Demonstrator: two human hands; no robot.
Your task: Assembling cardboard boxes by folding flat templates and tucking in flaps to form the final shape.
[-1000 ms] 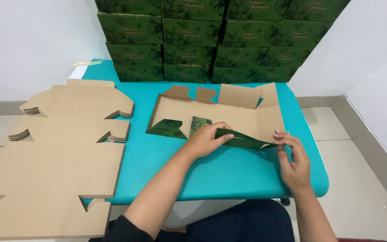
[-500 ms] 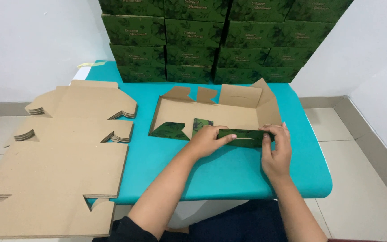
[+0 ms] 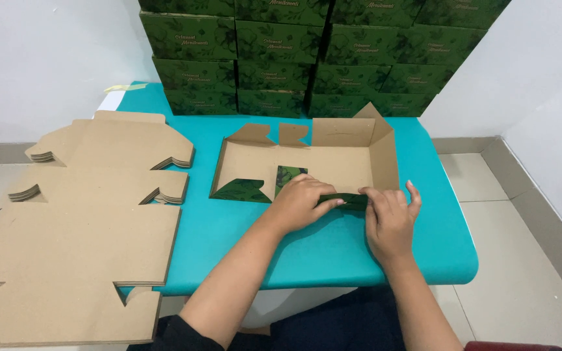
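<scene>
A flat die-cut carton [image 3: 333, 162], brown inside and dark green outside, lies partly folded on the teal table [image 3: 294, 247]. Its right and far walls stand up. My left hand [image 3: 300, 201] presses on the near green flap [image 3: 339, 200], fingers pointing right. My right hand [image 3: 390, 218] pinches the same flap at its right end, next to the raised right wall. Two small green flaps [image 3: 242, 192] lie folded inward at the carton's near left.
A stack of flat brown carton blanks [image 3: 79, 227] covers the table's left side and overhangs its edge. Finished dark green boxes [image 3: 307, 58] are piled against the white wall at the back. Tiled floor lies to the right.
The carton's right wall has come up to vertical. Both hands moved closer together along the near green flap, which is now folded lower against the carton's front edge.
</scene>
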